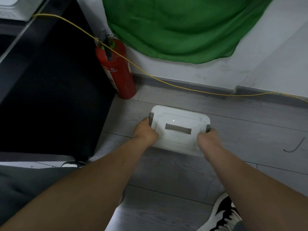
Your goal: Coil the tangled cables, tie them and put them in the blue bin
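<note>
My left hand [145,133] and right hand [209,139] grip the two short ends of the bin [180,117], fingers curled at its grey latches [151,118] and arms stretched forward and down. Its smooth white lid has rounded corners. It is on or just above the grey wood-grain floor [166,172], near the wall edge. I cannot tell which. Beyond, a thin yellow cable [166,82] runs along the skirting past a red fire extinguisher [116,72] in the floor's corner, with green cloth [175,27] hanging above.
</note>
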`<control>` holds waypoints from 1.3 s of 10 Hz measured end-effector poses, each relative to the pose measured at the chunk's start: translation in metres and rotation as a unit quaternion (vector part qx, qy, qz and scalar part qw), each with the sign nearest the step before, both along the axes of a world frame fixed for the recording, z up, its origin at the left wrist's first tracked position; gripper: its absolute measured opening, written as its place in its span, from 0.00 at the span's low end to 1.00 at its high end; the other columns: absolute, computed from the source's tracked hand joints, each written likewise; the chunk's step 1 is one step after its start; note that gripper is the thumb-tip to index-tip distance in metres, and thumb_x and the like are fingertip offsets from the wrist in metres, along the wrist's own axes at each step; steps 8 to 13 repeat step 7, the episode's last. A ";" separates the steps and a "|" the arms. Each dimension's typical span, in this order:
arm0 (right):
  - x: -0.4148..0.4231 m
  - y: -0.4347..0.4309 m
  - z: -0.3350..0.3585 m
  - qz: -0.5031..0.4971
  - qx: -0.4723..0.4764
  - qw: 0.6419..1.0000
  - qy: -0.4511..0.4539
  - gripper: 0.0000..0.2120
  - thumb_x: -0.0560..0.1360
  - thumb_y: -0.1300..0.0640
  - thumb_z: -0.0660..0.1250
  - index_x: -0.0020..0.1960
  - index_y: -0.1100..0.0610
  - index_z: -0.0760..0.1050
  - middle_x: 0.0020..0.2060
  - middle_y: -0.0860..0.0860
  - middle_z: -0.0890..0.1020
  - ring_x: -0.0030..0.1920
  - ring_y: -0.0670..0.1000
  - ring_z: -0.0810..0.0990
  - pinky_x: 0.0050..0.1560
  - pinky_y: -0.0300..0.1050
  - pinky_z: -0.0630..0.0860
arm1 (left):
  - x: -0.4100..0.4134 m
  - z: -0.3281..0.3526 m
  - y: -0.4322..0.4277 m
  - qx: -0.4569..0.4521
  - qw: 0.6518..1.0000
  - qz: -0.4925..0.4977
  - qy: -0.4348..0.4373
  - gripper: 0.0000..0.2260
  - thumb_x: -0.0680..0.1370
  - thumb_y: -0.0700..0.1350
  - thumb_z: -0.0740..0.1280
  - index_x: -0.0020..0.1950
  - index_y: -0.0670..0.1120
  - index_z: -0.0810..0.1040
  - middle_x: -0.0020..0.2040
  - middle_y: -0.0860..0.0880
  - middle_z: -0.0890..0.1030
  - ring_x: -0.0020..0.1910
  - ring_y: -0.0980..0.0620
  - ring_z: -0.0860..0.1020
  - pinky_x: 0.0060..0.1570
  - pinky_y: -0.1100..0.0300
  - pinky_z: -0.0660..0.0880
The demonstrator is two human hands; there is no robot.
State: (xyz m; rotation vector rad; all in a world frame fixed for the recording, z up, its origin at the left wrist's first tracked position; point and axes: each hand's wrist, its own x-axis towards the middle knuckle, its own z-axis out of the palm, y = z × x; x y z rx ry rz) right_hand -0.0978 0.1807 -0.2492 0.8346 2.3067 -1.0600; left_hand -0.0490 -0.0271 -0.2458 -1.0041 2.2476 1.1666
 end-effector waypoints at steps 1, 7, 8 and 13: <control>-0.005 0.000 0.005 -0.006 -0.024 1.000 -0.012 0.27 0.78 0.63 0.60 0.77 0.58 0.65 0.67 0.59 0.76 0.62 0.62 0.77 0.60 0.53 0.75 | -0.002 0.002 0.003 0.019 1.000 -0.002 -0.004 0.29 0.69 0.41 0.66 0.72 0.49 0.72 0.63 0.46 0.80 0.62 0.44 0.79 0.63 0.49 0.78; 0.029 -0.057 0.243 0.159 -0.085 0.949 0.260 0.09 0.72 0.61 0.61 0.36 0.63 0.74 0.31 0.58 0.77 0.32 0.56 0.72 0.34 0.47 0.69 | 0.002 0.214 0.018 -0.127 0.929 -0.275 0.211 0.21 0.79 0.45 0.67 0.72 0.45 0.74 0.66 0.44 0.80 0.61 0.43 0.79 0.57 0.60 0.74; 0.029 -0.057 0.243 0.159 -0.085 0.949 0.260 0.09 0.72 0.61 0.61 0.36 0.63 0.74 0.31 0.58 0.77 0.32 0.56 0.72 0.34 0.47 0.69 | 0.002 0.214 0.018 -0.127 0.929 -0.275 0.211 0.21 0.79 0.45 0.67 0.72 0.45 0.74 0.66 0.44 0.80 0.61 0.43 0.79 0.57 0.60 0.74; 0.029 -0.057 0.243 0.159 -0.085 0.949 0.260 0.09 0.72 0.61 0.61 0.36 0.63 0.74 0.31 0.58 0.77 0.32 0.56 0.72 0.34 0.47 0.69 | 0.002 0.214 0.018 -0.127 0.929 -0.275 0.211 0.21 0.79 0.45 0.67 0.72 0.45 0.74 0.66 0.44 0.80 0.61 0.43 0.79 0.57 0.60 0.74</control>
